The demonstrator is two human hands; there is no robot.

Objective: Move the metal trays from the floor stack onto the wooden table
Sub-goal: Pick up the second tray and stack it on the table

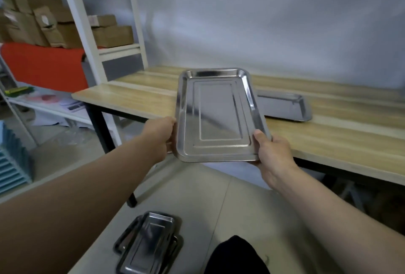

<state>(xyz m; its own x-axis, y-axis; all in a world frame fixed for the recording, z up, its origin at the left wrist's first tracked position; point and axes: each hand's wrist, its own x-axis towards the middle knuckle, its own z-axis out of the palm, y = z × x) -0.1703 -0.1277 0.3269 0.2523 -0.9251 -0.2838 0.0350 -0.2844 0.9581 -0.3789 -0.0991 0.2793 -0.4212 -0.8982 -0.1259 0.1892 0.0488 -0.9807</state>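
Observation:
A shiny rectangular metal tray (219, 113) hangs in the air over the front edge of the wooden table (135, 100), tilted toward me. My left hand (161, 136) grips its left rim near the close corner. My right hand (272, 153) grips the close right corner, thumb on top. Another metal tray (285, 106) lies flat on the table behind and to the right of the held one. The floor stack of trays (146, 245) sits on the pale floor at the bottom, its trays lying askew on one another.
A white shelf frame (87, 32) with cardboard boxes (109, 30) and a red sheet (46, 65) stands at the table's left end. The table's black leg (100, 129) is at the left. A dark shape (236, 256) is at the bottom edge. A grey wall runs behind.

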